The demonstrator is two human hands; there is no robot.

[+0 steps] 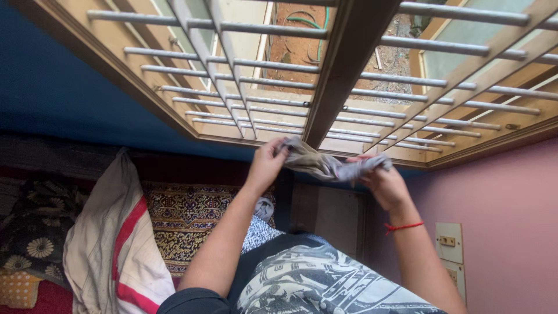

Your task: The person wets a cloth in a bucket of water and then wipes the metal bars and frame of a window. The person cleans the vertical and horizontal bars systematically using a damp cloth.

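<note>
Both my hands are raised in front of a barred window (325, 87). My left hand (268, 164) grips one end of a crumpled grey-beige cloth (321, 164), and my right hand (383, 183) grips the other end. The cloth is stretched and twisted between them, just below the window's wooden sill (314, 148). A red thread is tied around my right wrist (403, 227).
A bed at the lower left carries a patterned cover (186, 218), a white cloth with red stripes (113, 250) and a dark floral pillow (35, 232). A blue wall (58, 87) is at the left, a pink wall with a switch plate (449, 241) at the right.
</note>
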